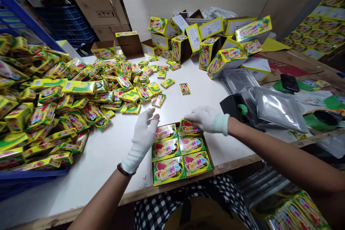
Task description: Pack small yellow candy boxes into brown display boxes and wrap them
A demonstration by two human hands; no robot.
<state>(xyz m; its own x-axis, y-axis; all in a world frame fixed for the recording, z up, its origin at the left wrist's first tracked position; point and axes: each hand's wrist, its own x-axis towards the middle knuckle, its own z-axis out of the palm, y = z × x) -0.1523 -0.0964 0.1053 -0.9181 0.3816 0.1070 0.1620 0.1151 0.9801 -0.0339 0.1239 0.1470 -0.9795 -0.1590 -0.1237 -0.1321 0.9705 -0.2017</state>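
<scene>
Both my hands wear white gloves. An open carton tray [210, 158] at the table's near edge holds two rows of yellow-green candy packs [169, 169]. My right hand [207, 119] presses its fingers on the far right pack [189, 128] in the tray. Beside the tray's far left corner, my left hand [142, 137] hovers with loosely curled fingers, touching the far left pack [165, 132]; nothing shows in its grip.
A big heap of the same small packs [81, 93] covers the left of the white table [107, 154]. Larger yellow display boxes [223, 61] are piled at the back. A black tape dispenser [233, 106], silver bags [277, 107] and green tape rolls [320, 118] lie to the right.
</scene>
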